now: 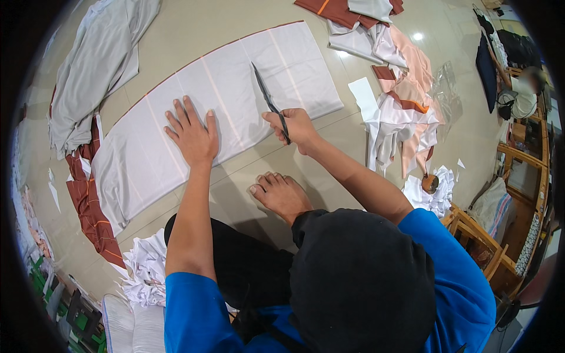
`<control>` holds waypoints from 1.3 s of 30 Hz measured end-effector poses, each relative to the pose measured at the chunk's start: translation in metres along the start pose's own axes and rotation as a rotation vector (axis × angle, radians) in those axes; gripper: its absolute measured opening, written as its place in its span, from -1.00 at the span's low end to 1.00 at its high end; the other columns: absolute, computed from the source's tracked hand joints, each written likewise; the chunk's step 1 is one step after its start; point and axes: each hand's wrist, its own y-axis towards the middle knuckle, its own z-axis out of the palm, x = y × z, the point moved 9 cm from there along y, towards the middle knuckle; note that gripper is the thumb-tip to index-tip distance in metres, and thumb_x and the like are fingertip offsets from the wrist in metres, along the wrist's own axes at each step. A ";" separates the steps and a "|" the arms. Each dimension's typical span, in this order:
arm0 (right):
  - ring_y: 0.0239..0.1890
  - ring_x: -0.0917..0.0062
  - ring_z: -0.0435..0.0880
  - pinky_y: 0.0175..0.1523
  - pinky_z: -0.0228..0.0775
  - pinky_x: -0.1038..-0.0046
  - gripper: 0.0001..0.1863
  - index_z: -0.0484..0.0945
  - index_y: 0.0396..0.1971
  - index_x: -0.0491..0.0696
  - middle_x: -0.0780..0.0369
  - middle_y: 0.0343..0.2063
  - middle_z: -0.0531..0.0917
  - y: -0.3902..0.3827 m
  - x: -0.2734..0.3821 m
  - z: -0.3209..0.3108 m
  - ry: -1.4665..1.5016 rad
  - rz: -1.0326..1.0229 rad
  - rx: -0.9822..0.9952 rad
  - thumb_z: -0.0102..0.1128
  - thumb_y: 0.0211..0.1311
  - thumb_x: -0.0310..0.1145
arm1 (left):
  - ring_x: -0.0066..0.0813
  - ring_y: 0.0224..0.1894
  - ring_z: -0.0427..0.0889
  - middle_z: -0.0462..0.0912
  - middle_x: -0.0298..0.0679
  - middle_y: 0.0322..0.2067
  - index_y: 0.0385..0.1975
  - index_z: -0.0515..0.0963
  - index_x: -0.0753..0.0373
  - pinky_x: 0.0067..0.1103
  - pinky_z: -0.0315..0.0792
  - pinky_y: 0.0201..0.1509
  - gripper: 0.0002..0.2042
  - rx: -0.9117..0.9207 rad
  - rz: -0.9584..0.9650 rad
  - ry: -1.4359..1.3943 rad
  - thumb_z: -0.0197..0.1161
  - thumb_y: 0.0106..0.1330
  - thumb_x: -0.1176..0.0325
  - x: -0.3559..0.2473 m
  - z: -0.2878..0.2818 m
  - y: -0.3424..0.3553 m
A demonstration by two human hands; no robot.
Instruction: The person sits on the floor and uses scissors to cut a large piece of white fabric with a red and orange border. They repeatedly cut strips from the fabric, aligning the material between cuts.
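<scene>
The white cloth, crossed by pale stripes and edged in brown along its far side, lies spread on the tiled floor in front of the person. The left hand rests palm down on it, left of its middle, with fingers extended, spread and grasping nothing. The right hand, near the cloth's near edge, has its fingers curled around the handles of black scissors, whose blades point away from the person over the cloth; whether they touch it cannot be told. A bare foot stands just beyond the near edge, apart from the cloth. Brown cloth lies beside the left end, with grey cloth heaped farther up. To the right lie peach cloth and clear plastic; nearer the person, white scraps are piled at left. A wooden frame stands at far right.
</scene>
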 end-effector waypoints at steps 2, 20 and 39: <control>-0.63 0.64 0.54 -0.57 0.32 0.51 -0.53 0.66 -0.41 -0.13 0.30 -0.60 0.61 0.002 -0.002 -0.002 0.010 0.007 -0.004 0.66 0.28 -0.02 | 0.26 0.80 -0.18 -0.04 -0.06 0.79 0.80 0.03 0.10 0.17 -0.30 0.81 -0.19 0.002 -0.002 0.011 -0.06 0.71 -0.22 -0.002 0.001 0.000; -0.62 0.61 0.54 -0.57 0.30 0.46 -0.53 0.61 -0.49 -0.14 0.25 -0.59 0.62 0.002 0.001 -0.004 -0.001 -0.010 -0.001 0.65 0.27 -0.08 | 0.23 0.80 -0.19 -0.04 -0.07 0.79 0.80 0.02 0.10 0.15 -0.32 0.82 -0.19 0.016 -0.013 0.036 -0.09 0.71 -0.23 -0.001 0.004 0.000; -0.62 0.63 0.52 -0.55 0.28 0.49 -0.55 0.65 -0.40 -0.12 0.31 -0.60 0.59 0.016 0.020 0.001 -0.018 -0.006 0.007 0.64 0.25 -0.03 | 0.27 0.79 -0.15 -0.01 -0.05 0.79 0.80 0.02 0.08 0.19 -0.26 0.80 -0.20 -0.017 0.003 0.023 -0.08 0.72 -0.23 0.000 0.003 -0.001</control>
